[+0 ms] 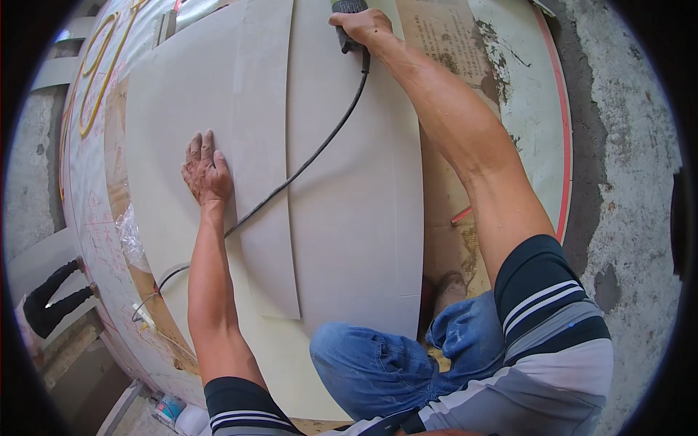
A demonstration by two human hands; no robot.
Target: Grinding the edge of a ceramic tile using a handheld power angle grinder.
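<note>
Curved yellow hose (85,131), crumpled clear plastic (131,238), person in dark trousers (49,307)

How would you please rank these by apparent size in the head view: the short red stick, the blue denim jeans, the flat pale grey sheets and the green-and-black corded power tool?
1. Flat pale grey sheets
2. Blue denim jeans
3. Corded power tool, cut off at the top edge
4. Short red stick

Cable (320,150) across boards (356,218), power tool (345,40) ahead, cardboard (442,29) right
</note>
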